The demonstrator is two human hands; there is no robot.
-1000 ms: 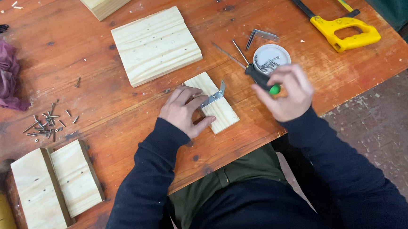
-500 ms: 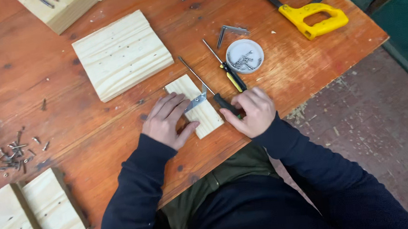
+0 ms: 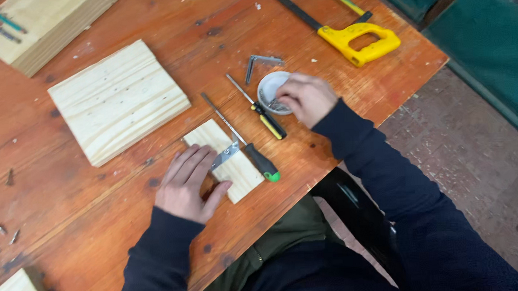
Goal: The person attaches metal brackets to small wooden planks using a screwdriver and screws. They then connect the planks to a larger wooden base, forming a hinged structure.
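- A person's left hand (image 3: 188, 184) lies flat, fingers spread, pinning a small pine block (image 3: 224, 159) and a little metal bracket (image 3: 226, 156) to the orange-brown wooden surface (image 3: 96, 233), near its front edge.
- The right hand (image 3: 305, 98) reaches into a small white dish (image 3: 269, 88) of screws behind the block, fingers curled and blurred; whether it has pinched a screw cannot be told.
- The block looks light, stiff and dry, likely to slide on the smooth surface unless pressed down; its long edges seem the surest hold.
- The bracket appears thin, hard and slick, likely to skate off its place unless a fingertip keeps it down.
- Screws in the dish would be tiny and easily dropped; they are best taken one at a time between thumb and forefinger.
- A green-capped screwdriver (image 3: 261, 160) rests just beside the block's right edge; a yellow-and-black one (image 3: 268, 120) lies between block and dish, across the right hand's way back.
- A second bracket (image 3: 260, 63) sits beyond the dish.
- A larger pine board (image 3: 118, 100) lies behind the left hand, a thicker plank (image 3: 42, 24) at the far corner, a yellow-handled saw (image 3: 354, 38) well to the right.
- Loose screws (image 3: 1, 239) are scattered at the far left.
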